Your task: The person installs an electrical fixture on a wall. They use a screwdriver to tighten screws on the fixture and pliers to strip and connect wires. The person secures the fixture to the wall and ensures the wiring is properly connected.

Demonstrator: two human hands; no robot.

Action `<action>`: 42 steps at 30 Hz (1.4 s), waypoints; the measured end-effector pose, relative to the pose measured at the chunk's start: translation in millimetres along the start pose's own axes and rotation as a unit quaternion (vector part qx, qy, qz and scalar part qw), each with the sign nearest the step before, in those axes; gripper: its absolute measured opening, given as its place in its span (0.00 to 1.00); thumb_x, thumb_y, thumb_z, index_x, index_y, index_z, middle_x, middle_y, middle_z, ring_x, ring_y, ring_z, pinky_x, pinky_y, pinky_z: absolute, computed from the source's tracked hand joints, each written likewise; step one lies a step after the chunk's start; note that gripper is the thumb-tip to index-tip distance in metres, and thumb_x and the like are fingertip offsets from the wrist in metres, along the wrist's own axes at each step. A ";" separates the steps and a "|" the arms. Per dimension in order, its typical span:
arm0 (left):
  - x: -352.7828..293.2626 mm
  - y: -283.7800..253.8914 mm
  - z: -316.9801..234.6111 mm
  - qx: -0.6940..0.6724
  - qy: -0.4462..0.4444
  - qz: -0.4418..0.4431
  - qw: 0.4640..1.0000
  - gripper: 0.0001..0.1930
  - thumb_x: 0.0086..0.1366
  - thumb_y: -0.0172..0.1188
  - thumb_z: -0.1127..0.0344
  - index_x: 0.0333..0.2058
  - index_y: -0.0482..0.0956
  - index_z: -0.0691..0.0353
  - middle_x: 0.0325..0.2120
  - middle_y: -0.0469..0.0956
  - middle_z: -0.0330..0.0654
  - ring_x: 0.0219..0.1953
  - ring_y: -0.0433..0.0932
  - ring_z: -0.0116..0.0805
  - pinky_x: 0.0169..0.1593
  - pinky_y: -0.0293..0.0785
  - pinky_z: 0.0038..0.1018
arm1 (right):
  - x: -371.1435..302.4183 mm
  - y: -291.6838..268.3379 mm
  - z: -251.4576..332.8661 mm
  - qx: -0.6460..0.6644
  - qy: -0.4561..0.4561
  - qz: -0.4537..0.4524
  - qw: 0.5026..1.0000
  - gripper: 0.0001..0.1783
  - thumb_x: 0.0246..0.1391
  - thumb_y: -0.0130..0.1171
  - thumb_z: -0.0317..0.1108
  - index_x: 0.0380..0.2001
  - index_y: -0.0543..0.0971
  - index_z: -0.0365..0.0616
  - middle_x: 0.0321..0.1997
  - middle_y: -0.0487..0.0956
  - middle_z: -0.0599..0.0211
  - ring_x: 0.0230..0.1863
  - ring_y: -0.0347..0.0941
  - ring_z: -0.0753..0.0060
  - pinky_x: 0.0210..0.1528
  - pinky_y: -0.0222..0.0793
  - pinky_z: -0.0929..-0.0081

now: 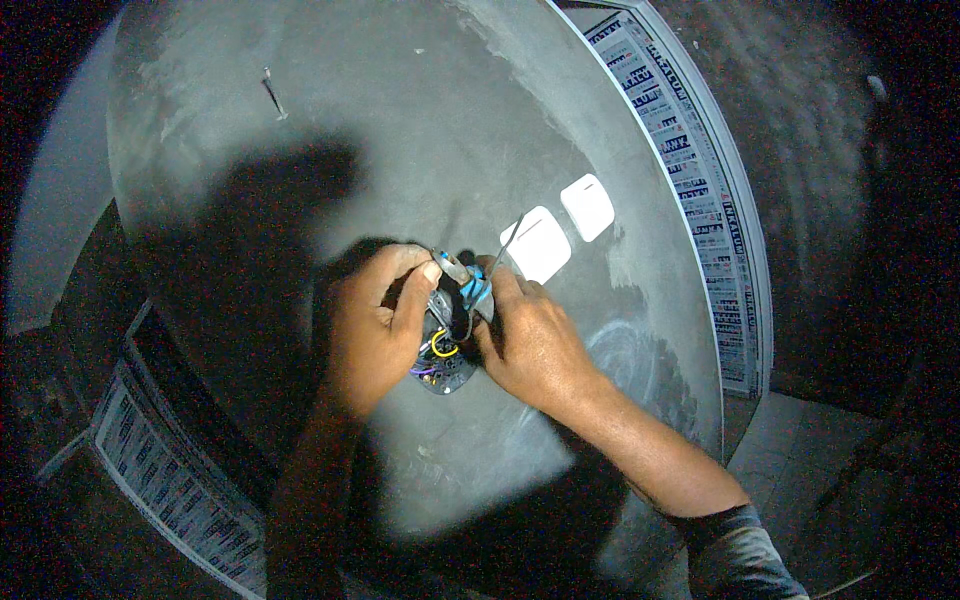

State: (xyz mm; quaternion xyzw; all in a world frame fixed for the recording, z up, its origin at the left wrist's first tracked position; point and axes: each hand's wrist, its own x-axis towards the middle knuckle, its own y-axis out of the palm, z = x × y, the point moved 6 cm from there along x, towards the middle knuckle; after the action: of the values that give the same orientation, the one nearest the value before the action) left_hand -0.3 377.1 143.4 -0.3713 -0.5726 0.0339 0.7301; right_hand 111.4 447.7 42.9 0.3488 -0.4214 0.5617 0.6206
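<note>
**Thin wires (pixel 441 355) sit in a dark box (pixel 456 381)**

The dark box is in a grey wall (pixel 440 130). One wire is yellow and loops round. Some are purple. The two hands are close to each other, just above the box. The left hand (pixel 372 320) pinches a small grey piece (pixel 452 267) with its thumb and finger. The right hand (pixel 540 340) has its fingers closed on a blue thing (pixel 476 288) just above the box. I can't tell what the blue thing is. A thin grey cable (pixel 509 240) sticks up beside it. Two white plates (pixel 541 246) are on the wall, up and to the right of the box. A thin pin (pixel 271 92) is far up and left of it. A long frame (pixel 729 240) stands well to its right.
</note>
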 end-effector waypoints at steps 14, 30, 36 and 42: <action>-5.3 1.2 -8.4 0.053 0.075 -0.023 0.996 0.03 0.68 0.62 0.74 0.39 0.79 0.67 0.32 0.84 0.42 0.34 0.81 0.26 0.40 0.77 0.25 | -1.6 -11.1 -1.9 0.066 0.068 0.112 0.989 0.24 0.59 0.60 0.35 0.55 0.70 0.32 0.34 0.81 0.34 0.35 0.80 0.31 0.39 0.76 0.42; 10.9 0.6 -7.9 -0.016 -0.036 0.076 0.996 0.03 0.68 0.60 0.73 0.37 0.80 0.67 0.28 0.82 0.42 0.32 0.80 0.26 0.37 0.76 0.26 | 7.0 -11.7 -2.9 0.026 0.054 0.121 0.991 0.21 0.59 0.62 0.34 0.50 0.71 0.33 0.23 0.79 0.41 0.31 0.79 0.37 0.36 0.72 0.48; -0.6 4.1 -31.7 0.211 0.145 0.067 0.965 0.03 0.63 0.64 0.74 0.34 0.79 0.66 0.28 0.80 0.48 0.31 0.82 0.40 0.36 0.76 0.32 | 6.6 -20.4 -6.7 0.027 0.070 0.254 0.964 0.21 0.60 0.62 0.36 0.49 0.74 0.31 0.27 0.79 0.37 0.34 0.80 0.38 0.38 0.72 0.50; 3.4 4.3 -25.0 0.084 0.085 0.039 0.992 0.04 0.65 0.62 0.72 0.35 0.80 0.67 0.29 0.82 0.47 0.30 0.81 0.37 0.37 0.76 0.31 | -2.9 -12.2 -5.9 0.021 0.087 0.155 0.984 0.24 0.63 0.58 0.39 0.56 0.71 0.33 0.41 0.81 0.35 0.41 0.80 0.32 0.45 0.76 0.43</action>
State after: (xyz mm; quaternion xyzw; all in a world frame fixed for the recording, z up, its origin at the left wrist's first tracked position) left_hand 23.9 369.3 141.9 -0.3325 -0.4888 0.0784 0.8027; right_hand 124.2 450.3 38.4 0.2423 -0.4028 0.6880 0.5528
